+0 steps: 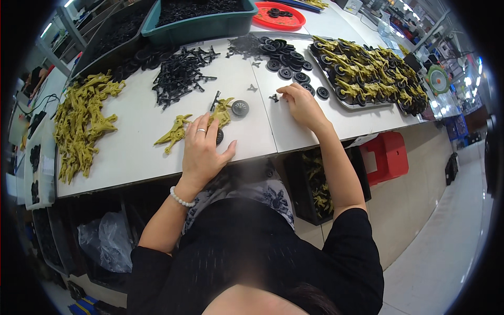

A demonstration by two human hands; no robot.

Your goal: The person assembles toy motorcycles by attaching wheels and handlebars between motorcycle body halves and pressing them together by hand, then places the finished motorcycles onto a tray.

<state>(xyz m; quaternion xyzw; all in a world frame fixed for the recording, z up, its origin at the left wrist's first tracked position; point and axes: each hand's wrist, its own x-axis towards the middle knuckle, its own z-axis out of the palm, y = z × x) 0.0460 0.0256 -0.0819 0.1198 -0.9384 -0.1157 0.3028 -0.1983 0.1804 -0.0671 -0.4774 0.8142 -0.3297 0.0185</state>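
My left hand (203, 152) lies with fingers spread over a yellow toy bike frame (222, 111), its thumb held apart. A black wheel (219, 137) shows partly beside its fingers, and another wheel (240, 108) touches the frame's far end. Left of that hand lies a second yellow frame (174, 134). A thin black fork-like part (215, 101) sits just beyond the fingertips. My right hand (303, 105) is loosely curved, palm down, with its fingertips beside a small black part (274, 98); nothing shows held in it. Its thumb is mostly hidden.
Yellow frames (86, 126) are heaped at left, black fork parts (181, 73) behind. Loose wheels (286, 55) lie near a metal tray (362, 105) stacked with yellow-and-black assemblies. A teal bin (199, 23) and red plate (278, 16) stand farther back. Below is a red stool (388, 157).
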